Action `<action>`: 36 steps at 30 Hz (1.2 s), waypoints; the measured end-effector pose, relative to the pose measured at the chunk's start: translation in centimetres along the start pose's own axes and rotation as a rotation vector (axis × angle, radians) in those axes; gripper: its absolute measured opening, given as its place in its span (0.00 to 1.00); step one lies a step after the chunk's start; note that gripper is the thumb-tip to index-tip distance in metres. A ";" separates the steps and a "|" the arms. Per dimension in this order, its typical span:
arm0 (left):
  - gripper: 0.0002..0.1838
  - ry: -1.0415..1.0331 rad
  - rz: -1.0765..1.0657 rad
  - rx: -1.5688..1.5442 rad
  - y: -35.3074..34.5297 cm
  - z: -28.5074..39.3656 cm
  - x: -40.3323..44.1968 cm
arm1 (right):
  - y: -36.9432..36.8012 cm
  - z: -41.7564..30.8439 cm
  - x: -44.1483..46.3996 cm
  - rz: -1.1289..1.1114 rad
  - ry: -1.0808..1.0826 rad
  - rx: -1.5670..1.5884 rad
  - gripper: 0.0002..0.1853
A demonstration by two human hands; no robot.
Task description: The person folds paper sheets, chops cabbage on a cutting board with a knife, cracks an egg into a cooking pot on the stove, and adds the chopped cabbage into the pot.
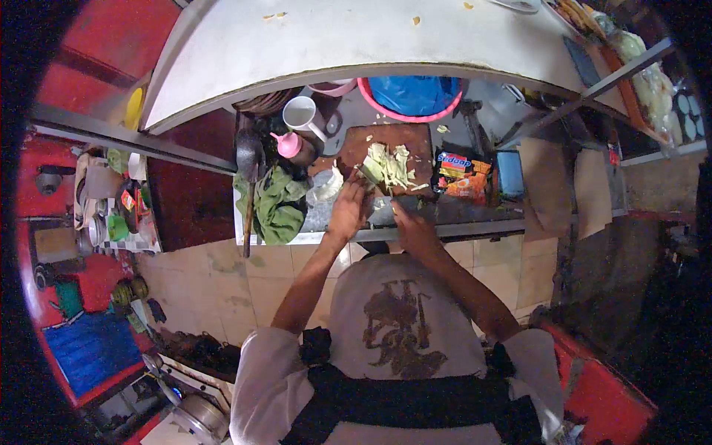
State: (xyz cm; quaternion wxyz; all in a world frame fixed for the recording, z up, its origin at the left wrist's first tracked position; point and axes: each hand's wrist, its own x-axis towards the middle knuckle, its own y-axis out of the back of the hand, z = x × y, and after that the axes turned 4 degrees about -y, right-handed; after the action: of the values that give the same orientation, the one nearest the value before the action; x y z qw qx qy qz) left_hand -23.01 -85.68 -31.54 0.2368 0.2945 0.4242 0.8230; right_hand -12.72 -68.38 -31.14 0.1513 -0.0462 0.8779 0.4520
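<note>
Pale green chopped cabbage (pixel 389 165) lies in a loose heap on a brown cutting board (pixel 404 133). My left hand (pixel 350 206) is at the board's near left edge, its fingers bent and pressed onto cabbage at the left of the heap. In my right hand (pixel 409 224), closed around the handle, is a knife (pixel 390 193). Its narrow blade points away from me, toward the cut cabbage; most of its length is hard to make out. A whitish piece, perhaps cabbage (pixel 326 185), lies left of my left hand.
Left of the board are a green cloth (pixel 276 206), a pink-topped bottle (pixel 291 145), a white mug (pixel 302 116) and a long-handled ladle (pixel 250 159). Behind stands a pink basin (pixel 411 117) with blue plastic. Noodle packets (pixel 463 176) lie right. A white shelf (pixel 356 44) overhangs the back.
</note>
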 end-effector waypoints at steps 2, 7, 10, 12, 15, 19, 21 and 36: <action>0.19 -0.019 -0.026 -0.021 0.0 -0.1 -0.5 | -0.9 0.1 0.9 -0.043 -0.033 -0.014 0.22; 0.19 0.014 -0.007 0.054 -0.2 0.5 0.0 | -0.5 -0.1 1.6 0.177 0.090 0.029 0.22; 0.19 0.050 -0.043 0.081 -0.3 0.4 0.1 | 0.6 0.4 0.5 0.212 0.193 0.275 0.22; 0.20 0.068 -0.035 -0.003 -0.2 0.1 -0.1 | 0.2 1.0 0.1 0.193 0.193 0.178 0.23; 0.20 0.063 -0.015 -0.075 -0.4 -0.3 -0.5 | -0.5 1.2 0.2 0.116 0.171 0.040 0.23; 0.21 0.132 -0.130 -0.111 -0.2 -0.3 -1.0 | -0.3 -0.2 1.4 0.032 0.147 -0.084 0.30; 0.20 0.059 -0.086 -0.082 -0.1 -0.3 -0.5 | -1.1 0.2 2.1 0.180 0.226 -0.015 0.30; 0.22 -0.006 -0.050 0.071 0.6 0.2 -1.0 | 1.1 -0.9 1.1 -0.039 0.071 0.109 0.21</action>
State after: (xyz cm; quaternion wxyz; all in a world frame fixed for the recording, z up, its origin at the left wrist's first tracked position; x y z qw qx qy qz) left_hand -22.23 -86.56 -31.27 0.2479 0.2947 0.4596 0.8003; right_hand -14.17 -68.43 -30.13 0.1311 -0.0709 0.9049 0.3986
